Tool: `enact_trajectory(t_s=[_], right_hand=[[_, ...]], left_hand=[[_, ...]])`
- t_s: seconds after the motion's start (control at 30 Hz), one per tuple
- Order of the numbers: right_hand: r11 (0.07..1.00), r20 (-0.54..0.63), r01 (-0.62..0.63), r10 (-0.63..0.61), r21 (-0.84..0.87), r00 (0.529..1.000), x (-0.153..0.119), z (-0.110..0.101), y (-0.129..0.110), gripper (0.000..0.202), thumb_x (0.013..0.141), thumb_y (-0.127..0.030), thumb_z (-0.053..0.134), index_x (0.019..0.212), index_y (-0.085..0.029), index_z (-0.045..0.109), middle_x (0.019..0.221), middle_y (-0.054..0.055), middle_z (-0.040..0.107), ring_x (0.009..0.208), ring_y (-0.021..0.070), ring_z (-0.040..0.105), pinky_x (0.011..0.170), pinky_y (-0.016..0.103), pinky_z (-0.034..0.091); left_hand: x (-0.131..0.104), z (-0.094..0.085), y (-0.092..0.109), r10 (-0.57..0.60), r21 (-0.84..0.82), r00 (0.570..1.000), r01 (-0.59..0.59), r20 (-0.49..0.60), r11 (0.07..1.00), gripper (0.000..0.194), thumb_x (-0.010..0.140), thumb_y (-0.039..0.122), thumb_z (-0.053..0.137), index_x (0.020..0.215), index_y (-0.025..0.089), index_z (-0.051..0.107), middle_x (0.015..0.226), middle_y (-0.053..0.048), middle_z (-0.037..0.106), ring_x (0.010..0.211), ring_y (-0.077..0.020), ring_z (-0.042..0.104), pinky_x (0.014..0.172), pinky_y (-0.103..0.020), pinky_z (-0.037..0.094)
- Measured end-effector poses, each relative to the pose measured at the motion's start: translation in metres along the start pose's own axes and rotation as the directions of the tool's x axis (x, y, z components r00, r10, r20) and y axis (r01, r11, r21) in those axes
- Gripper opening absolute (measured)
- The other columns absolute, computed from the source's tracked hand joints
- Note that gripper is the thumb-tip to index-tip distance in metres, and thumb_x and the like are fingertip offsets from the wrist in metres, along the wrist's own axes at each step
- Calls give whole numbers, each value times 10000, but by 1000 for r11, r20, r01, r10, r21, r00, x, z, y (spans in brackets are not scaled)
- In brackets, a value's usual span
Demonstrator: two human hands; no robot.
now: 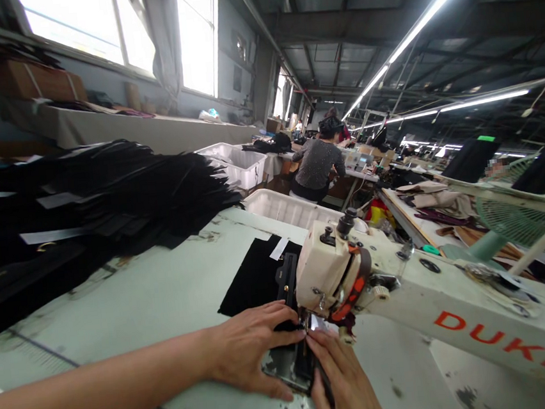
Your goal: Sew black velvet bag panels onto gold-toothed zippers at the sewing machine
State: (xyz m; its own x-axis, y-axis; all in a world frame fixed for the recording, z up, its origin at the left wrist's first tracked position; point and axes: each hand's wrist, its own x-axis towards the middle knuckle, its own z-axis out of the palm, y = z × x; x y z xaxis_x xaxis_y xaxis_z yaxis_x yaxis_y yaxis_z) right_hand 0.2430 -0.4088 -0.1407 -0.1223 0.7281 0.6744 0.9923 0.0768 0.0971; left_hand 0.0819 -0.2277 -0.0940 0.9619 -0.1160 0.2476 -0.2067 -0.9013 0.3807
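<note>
Your left hand (252,348) is spread, fingertips on the flat black fabric piece (248,277), centre of the frame, at the cream metal sewing-machine head (322,270). Your right hand (344,377) is half-curled; you cannot tell whether it grips. Guide the piece flat, fingertips clear of the head's underside.
</note>
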Motion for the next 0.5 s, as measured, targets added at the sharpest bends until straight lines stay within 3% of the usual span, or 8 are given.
enact_trajectory(t_s=[0.23,0.3,0.4,0.5], right_hand=[[1000,14,-4,4,-10,1000,0,2,2,433,801,-97,465,1217,-126,583,1173,122,693,1036,256,687,819,394,619],[999,25,32,-31,-25,999,-7,9,10,486,777,-89,477,1251,-137,571,1180,110,694,1041,256,688,821,384,618],[992,-23,109,-111,-55,994,-16,26,23,591,728,-51,476,1300,-178,558,1139,72,717,999,237,708,792,341,622],[992,-121,100,-108,-74,987,-19,36,27,642,708,-7,468,1301,-228,577,1058,43,744,928,221,729,755,320,626]], left_hand=[[0,0,-3,27,-50,999,-28,-36,998,772,773,604,715,1400,189,540,1350,-138,545,1270,-339,514,1185,-443,283],[0,-5,-7,41,-99,998,-44,-36,994,652,807,554,703,1351,212,591,1333,-108,570,1245,-296,549,1159,-373,341],[3,-15,-16,-10,-102,997,2,-76,995,386,933,355,570,1285,209,630,1322,-89,595,1181,-215,606,1051,-270,454],[9,-21,-26,-76,4,991,77,-110,997,425,952,225,494,1374,198,535,1445,-117,512,1336,-256,481,1146,-413,346]])
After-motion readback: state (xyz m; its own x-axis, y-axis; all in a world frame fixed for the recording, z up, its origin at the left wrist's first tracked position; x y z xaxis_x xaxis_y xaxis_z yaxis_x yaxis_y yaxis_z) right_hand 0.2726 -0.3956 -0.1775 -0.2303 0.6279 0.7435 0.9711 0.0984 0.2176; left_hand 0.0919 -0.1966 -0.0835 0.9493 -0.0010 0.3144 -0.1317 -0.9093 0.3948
